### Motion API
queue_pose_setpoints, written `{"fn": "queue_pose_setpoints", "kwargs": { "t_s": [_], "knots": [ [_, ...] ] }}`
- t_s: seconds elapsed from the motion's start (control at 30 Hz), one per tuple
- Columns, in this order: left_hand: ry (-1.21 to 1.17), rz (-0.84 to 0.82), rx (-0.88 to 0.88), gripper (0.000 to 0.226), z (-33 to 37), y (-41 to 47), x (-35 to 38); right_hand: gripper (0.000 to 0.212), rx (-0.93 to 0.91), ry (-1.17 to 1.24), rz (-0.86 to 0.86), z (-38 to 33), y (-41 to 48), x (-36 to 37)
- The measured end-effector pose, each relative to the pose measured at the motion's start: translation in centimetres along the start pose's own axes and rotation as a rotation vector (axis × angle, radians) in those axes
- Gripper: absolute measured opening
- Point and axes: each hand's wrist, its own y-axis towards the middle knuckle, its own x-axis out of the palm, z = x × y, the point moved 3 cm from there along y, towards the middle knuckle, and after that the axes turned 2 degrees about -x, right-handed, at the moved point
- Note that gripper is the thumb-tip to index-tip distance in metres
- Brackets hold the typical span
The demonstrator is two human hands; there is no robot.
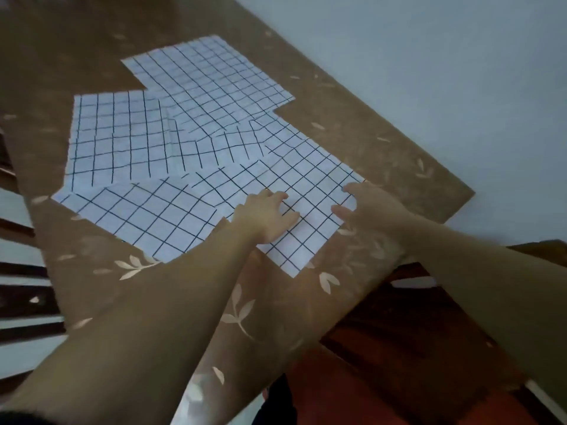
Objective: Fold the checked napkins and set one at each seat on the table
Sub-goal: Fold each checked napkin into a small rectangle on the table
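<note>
1. Progress, as I judge it: the task is barely begun. None of the napkins on the desk (383,154) looks folded down to place size. I see none set at a seat either. All the folding and all the placing are left to do.
2. At the desk's left edge I see the dark slats of a chair (21,296). No napkin lies in front of it.
3. The left napkin (116,139) lies flat and open towards the left edge. It is white cloth with a thin dark grid.
4. The near-left napkin (153,219) is turned at an angle. It overlaps the left one's near edge and has a slight crease.
5. The far napkin (208,81) is spread flat towards the far edge and partly covered by its neighbours.
6. The middle napkin (233,142) is rumpled where the sheets overlap. I count about five in all, but the overlaps make that uncertain.
7. My left hand (267,217) rests on the near-right napkin (306,182). The fingers are bent and the tips press on the cloth. I see no cloth pinched.
8. The near-right napkin runs to the desk's right edge, and one corner points at the near edge. It looks thin and limp, so it should crease easily.
9. My right hand (371,207) lies open at that napkin's right border, with the fingers spread flat on it.
10. A red-seated chair (414,348) stands by the near right corner. No napkin is laid at it.
</note>
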Motion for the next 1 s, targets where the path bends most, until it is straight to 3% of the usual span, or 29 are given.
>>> {"fn": "queue_pose_setpoints", "kwargs": {
  "t_s": [0.33, 0.63, 0.83, 1.0],
  "knots": [
    [-0.053, 0.024, -0.116, 0.061, 0.2, 1.6, 2.4, 0.064, -0.152, -0.065, -0.094, 2.2, 5.1, 1.7],
    [-0.019, 0.048, -0.320, 0.061, 2.2, -2.2, 4.9, 0.068, -0.291, -0.072, -0.272, 5.2, 6.8, 5.3],
    [-0.063, 0.104, -0.427, 0.058, 3.4, -2.6, 6.1, 0.065, -0.442, -0.179, -0.075, 5.9, 7.6, 5.0],
    [-0.088, 0.092, -0.370, 0.061, 4.1, -1.9, 8.8, 0.071, -0.491, -0.277, -0.161, 6.5, 7.9, 6.8]
  ]
}}
